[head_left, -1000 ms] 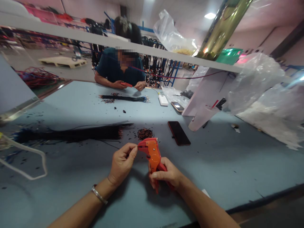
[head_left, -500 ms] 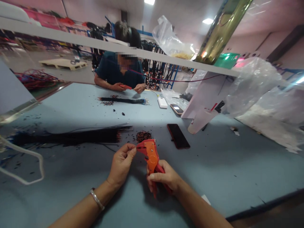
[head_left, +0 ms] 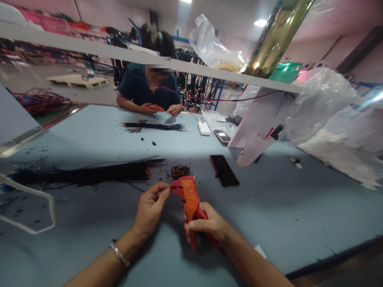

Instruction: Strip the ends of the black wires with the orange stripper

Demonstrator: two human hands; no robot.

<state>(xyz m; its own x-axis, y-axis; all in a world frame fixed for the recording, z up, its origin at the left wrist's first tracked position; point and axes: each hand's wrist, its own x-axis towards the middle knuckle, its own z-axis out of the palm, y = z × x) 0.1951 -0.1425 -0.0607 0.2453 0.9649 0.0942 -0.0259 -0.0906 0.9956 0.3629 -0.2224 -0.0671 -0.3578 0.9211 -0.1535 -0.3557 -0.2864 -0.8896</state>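
Observation:
My right hand (head_left: 206, 225) is wrapped round the handles of a red and orange wire stripper (head_left: 189, 195), whose jaws point left. At those jaws my left hand (head_left: 152, 205) pinches a thin black wire (head_left: 136, 186), which trails back toward the bundle; its end at the jaws is mostly hidden by my fingers. A long bundle of black wires (head_left: 104, 172) lies to the left, copper-coloured ends facing right. Just behind the tool sits a small heap of cut insulation bits (head_left: 180, 171), with more scattered around it.
A dark phone (head_left: 224, 170) lies right of the heap. Across the table (head_left: 269, 223) a co-worker (head_left: 149, 87) holds a red tool beside another wire bundle (head_left: 155, 126). A white shelf (head_left: 209, 73) spans above, and a plastic cup (head_left: 254, 149) leans near its support. A white loop (head_left: 50, 207) is at left.
The view has shifted very slightly. Both hands and the wire stripper hold nearly the same position, with the left fingers still at the jaws.

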